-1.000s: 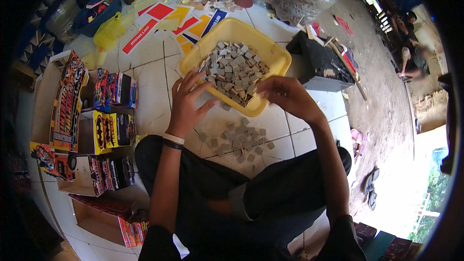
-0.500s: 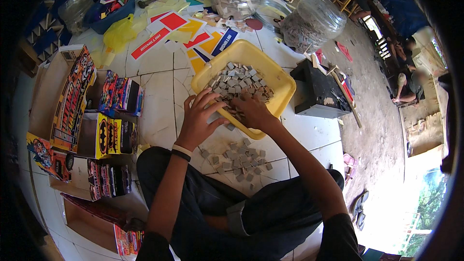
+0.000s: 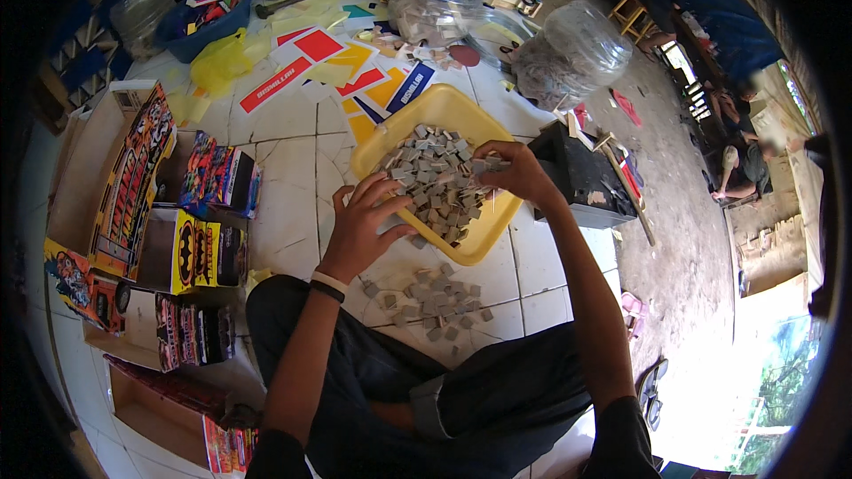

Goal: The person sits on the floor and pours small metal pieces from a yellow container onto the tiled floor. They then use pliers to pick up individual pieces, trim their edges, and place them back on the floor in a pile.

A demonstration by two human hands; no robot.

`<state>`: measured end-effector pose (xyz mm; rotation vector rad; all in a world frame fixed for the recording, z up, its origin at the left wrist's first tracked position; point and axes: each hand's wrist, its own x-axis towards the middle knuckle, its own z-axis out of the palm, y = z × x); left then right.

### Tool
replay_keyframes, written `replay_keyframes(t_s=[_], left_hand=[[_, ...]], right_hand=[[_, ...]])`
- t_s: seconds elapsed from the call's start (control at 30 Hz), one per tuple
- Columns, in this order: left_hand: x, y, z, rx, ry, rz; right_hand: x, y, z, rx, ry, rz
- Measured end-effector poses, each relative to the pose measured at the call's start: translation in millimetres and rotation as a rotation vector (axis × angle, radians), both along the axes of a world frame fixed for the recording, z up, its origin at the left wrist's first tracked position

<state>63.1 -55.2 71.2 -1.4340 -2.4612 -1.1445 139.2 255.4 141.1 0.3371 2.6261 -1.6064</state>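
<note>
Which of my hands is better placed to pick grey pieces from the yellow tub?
Probably your right hand: it reaches over the yellow tub to the grey pieces, while your left hand is spread by the tub's near-left rim.

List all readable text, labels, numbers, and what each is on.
Lettering located, wording not copied:
Red strip: bold, one line.
Blue strip: bold, one line.
Long orange-and-black box: large lettering on its side.
Pink-and-black packs: too small to read.

The tub (image 3: 457, 103) is yellow, the small tiles (image 3: 429, 165) grey
</note>
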Motion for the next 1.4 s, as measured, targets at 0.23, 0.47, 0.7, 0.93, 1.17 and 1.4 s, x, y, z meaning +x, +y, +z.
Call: replay_keyframes(t_s=[0.23, 0.47, 0.7, 0.93, 1.17, 1.4], left_hand=[[0.1, 0.6, -0.5, 0.005, -0.001, 0.005], [-0.1, 1.0, -1.2, 0.010, 0.018, 0.004], [-0.2, 0.9, -5.2, -0.002, 0.041, 0.014], [-1.3, 1.5, -6.3, -0.018, 0.025, 0.019], [-3.5, 1.9, -6.4, -0.022, 0.010, 0.007], [-0.9, 2.8, -1.5, -0.035, -0.011, 0.015]], right_hand=[[22.3, 5.7, 17.1, -0.535, -0.004, -0.163], [62.7, -30.9, 28.6, -0.703, -0.050, 0.015], [88.3, -75.4, 46.0, -0.187, -0.126, 0.423], [84.6, -76.5, 65.0, -0.130, -0.168, 0.466], [55.8, -48.1, 38.2, 0.184, 0.069, 0.175], [9.1, -41.0, -36.2, 0.599, -0.059, 0.355]])
